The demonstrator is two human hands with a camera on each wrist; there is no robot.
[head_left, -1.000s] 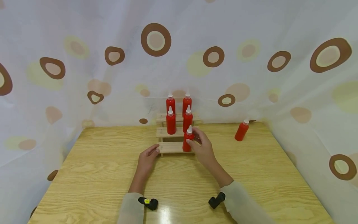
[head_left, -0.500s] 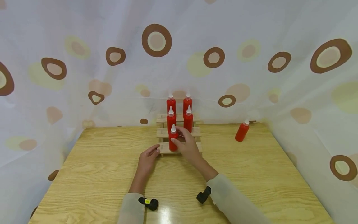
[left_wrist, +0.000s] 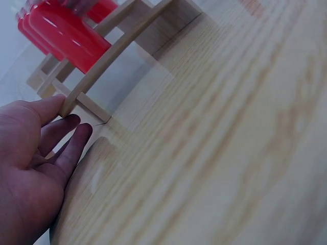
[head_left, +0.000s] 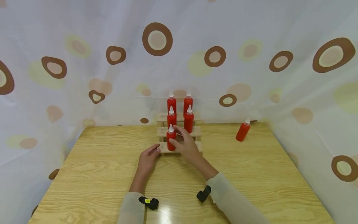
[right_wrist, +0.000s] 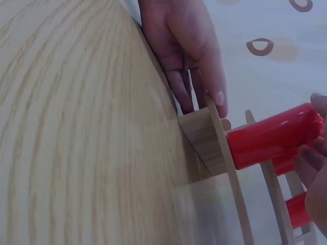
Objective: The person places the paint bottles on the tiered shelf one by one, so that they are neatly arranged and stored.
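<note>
My right hand [head_left: 186, 147] holds a red squeeze bottle [head_left: 171, 141] with a white pointed cap by its upper part. The bottle stands upright at the left end of the lowest step of a three-step wooden rack [head_left: 181, 147]. My left hand [head_left: 147, 158] grips that step's left end, the thumb on top and fingers below, as the left wrist view shows on the rack [left_wrist: 120, 48]. Behind, two red bottles stand on the middle step, one at left and one at right [head_left: 188, 122]. Two more stand on the top step, partly hidden by those in front.
Another red bottle [head_left: 242, 131] with a white cap stands on the wood-grain table [head_left: 243, 174], right of the rack. A white curtain [head_left: 179, 68] with brown and yellow ring patterns hangs behind and along both sides of the table.
My right hand has moved the bottle leftward along the lowest step, from its right end to its left end. My left hand has stayed at the rack's left end.
</note>
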